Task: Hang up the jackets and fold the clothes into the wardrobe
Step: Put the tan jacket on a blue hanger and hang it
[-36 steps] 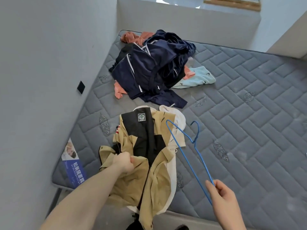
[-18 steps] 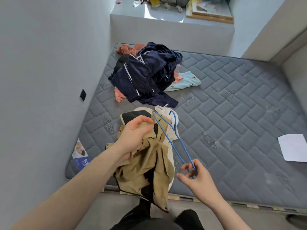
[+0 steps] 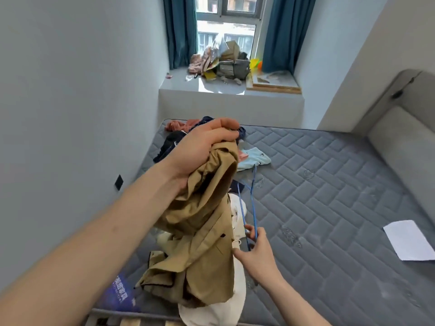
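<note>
Now my left hand grips the bunched tan jacket above the bed; my right hand pinches the blue hanger beside it.

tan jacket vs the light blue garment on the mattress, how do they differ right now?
The tan jacket is lifted off the bed, bunched in the left hand; the light blue garment lies flat on the mattress, untouched. The jacket is larger and hangs crumpled; the blue piece is small and spread out. Neither is on the blue hanger, which the right hand holds.
</note>
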{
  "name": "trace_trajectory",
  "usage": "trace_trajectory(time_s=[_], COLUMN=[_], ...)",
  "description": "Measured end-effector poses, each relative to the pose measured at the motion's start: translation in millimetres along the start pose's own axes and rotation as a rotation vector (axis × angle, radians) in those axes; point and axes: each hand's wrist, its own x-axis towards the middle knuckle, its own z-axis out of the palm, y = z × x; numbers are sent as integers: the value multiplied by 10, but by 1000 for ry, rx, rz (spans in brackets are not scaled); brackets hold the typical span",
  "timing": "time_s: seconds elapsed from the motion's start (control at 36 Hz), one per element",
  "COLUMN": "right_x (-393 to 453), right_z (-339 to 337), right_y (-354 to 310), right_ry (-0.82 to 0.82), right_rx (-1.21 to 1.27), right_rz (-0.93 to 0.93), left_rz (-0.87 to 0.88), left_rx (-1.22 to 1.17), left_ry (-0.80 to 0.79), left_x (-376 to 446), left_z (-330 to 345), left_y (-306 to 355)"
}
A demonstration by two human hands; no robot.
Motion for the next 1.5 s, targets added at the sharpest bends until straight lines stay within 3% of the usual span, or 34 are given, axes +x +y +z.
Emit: trace_trajectory(time_s=[0.28,0.42,0.64,0.72,0.81,0.92,0.97,1.06,1.11,1.17,1.22,1.28,1.33,1.39,1.5], right_x=[-17,-35,-310,-407,-359,-258,-219,-118,-37,33,88,134,177,194,176], right_z=[-29,31,-43,-1,98,27,-49,-138,-200,-250,-284,-293,-284,-254,-163], right_y=[-581,-762,-606,-583,-680,-831,-872,-909,-942,-974,-999,-1030,-1052,-1076,-1122], right_ry=[4,-39,-213,-187,-56,45,90,173,223,249,272,294,315,323,326], right_rx=[-62,32,142,71,3,105,138,196,240,254,263,284,313,350,417], right_rz=[-323,-285,-168,-176,-178,-196,-216,-206,-201,-214,-216,-209,-186,-159,-122], left_rz=[20,17,50,63,54,166,245,194,195,287,299,123,-50,-103,-93], left_rx=[160,184,-23,-37,-6,342,683,1259,1539,1478,1317,1255,1251,1299,1520], left_ry=[-199,-145,-102,-97,-135,-37,122,384,450,345,113,-166,-341,-314,-93], left_x=[56,134,190,239,288,461,590,688,601,385,63,-272,-544,-684,-663], left_z=[94,54,-31,3,83,-34,-257,-722,-920,-949,-858,-727,-609,-531,-455], left_y=[509,648,698,700,687,708,703,569,362,89,-207,-514,-830,-1126,-1514])
